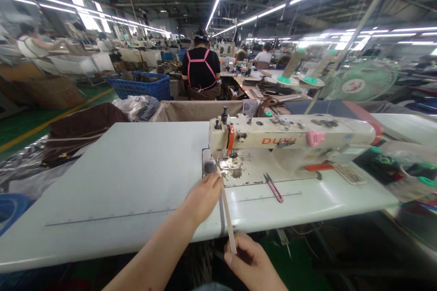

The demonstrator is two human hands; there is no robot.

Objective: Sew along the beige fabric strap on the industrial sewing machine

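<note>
A narrow beige strip [226, 209] runs from the needle area of the sewing machine [252, 134] down past the table's front edge. Close to the presser foot, my left hand [204, 195] has its fingers closed on the upper part of the strip, low on the table. My right hand [251, 259] pinches the strip's lower end between thumb and fingers, just off the front edge. To the right of the strip, pink-handled thread snips [274, 188] lie on the machine bed's edge with the blades pointing away.
The white table [143, 168] carries a printed ruler line along its front. Behind it stands a beige fabric-lined bin [194, 110], with a blue crate [139, 85] farther left. A person in a pink-strapped apron [201, 68] sits beyond. Thread cones and a green fan [365, 79] are at right.
</note>
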